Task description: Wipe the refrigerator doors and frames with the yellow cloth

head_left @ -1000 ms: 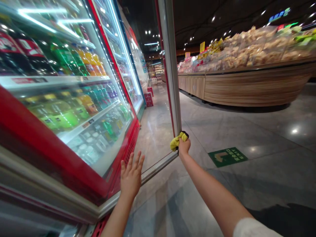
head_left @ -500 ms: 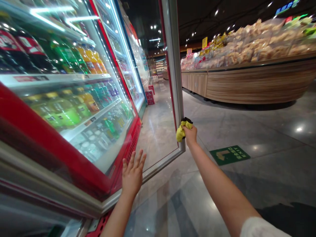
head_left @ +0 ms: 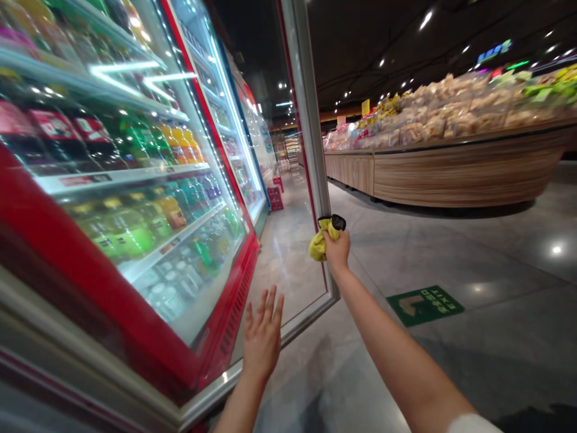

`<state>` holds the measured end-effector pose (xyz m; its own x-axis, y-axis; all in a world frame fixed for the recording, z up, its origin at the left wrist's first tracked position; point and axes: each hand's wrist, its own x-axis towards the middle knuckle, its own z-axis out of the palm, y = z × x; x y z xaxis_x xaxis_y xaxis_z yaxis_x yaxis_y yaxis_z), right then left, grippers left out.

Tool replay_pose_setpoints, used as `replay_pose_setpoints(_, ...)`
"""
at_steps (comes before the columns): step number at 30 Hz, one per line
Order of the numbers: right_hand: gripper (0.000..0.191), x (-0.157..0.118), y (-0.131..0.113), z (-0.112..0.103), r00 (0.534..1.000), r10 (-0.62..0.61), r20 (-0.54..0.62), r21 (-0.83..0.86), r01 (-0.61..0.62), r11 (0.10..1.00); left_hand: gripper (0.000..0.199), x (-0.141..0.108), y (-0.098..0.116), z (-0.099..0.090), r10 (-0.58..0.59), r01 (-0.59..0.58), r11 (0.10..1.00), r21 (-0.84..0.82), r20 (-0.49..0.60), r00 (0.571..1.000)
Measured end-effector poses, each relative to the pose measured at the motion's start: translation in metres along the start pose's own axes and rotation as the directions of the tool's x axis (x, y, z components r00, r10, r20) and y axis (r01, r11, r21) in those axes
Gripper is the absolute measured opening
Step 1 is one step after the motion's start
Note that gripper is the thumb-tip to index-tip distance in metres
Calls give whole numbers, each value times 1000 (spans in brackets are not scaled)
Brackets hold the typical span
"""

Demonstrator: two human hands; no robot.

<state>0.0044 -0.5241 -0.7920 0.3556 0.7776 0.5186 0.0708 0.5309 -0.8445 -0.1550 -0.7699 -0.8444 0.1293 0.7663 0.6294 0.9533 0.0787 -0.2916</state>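
My right hand [head_left: 338, 248] is closed on a yellow cloth [head_left: 319, 245] with dark edging, held against the grey metal frame [head_left: 315, 138] of an open glass door. My left hand [head_left: 262, 337] has its fingers spread, close to the lower part of the door's glass pane [head_left: 288, 264]; whether the palm touches the glass cannot be told. Through the pane shows a red-framed drinks cooler [head_left: 225, 300] with shelves of bottles. Green-yellow bottles [head_left: 128, 231] stand on a lower shelf, dark cola bottles [head_left: 92, 135] above them.
A wood-panelled display stand [head_left: 451, 177] heaped with bagged goods [head_left: 433, 120] is at the right. A green exit sign [head_left: 425, 305] lies on the grey floor. Red boxes [head_left: 275, 198] stand farther down the aisle, by more coolers.
The cloth and my right hand appear slightly more to the left along with the door edge. My left hand has shifted right, fingers still spread. The whole view has tilted upward a little.
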Motion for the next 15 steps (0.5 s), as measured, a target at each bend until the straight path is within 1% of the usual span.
replay_pose_setpoints(1,31,1,-4,-1,1000,-26,-10,-19,26,999,65,9,6,-3,13,-13,1000,1,-12,1000)
replay_pose_setpoints(2,34,-3,-5,-6,999,-43,-12,-56,42,998,66,19,11,-6,25,-25,1000,3,-26,999)
replay_pose_setpoints(4,42,-24,3,-21,998,-61,19,-173,63,983,67,37,21,-11,51,-50,999,9,-51,997)
replay_pose_setpoints(6,49,-47,13,-35,998,-10,54,-273,25,962,66,53,28,-15,84,-82,996,22,-82,993)
replay_pose_setpoints(7,50,-53,15,-40,998,6,70,-302,15,953,66,60,30,-16,103,-100,994,30,-98,990)
replay_pose_setpoints(8,51,-54,11,-42,997,8,73,-321,16,947,65,66,31,-17,121,-118,992,39,-113,986)
replay_pose_setpoints(9,52,-48,1,-41,998,-11,68,-332,33,943,65,73,31,-18,138,-133,990,47,-124,983)
replay_pose_setpoints(10,52,-36,-16,-38,997,-49,52,-337,63,940,65,79,31,-20,151,-145,988,53,-133,980)
replay_pose_setpoints(12,53,1,-61,-29,988,-157,2,-343,148,928,65,92,30,-23,169,-163,985,57,-141,975)
replay_pose_setpoints(14,54,40,-109,-21,966,-259,-28,-360,232,904,65,106,29,-27,183,-177,983,50,-149,972)
replay_pose_setpoints(15,54,53,-126,-19,954,-298,-34,-378,263,888,66,113,29,-29,187,-183,982,43,-155,970)
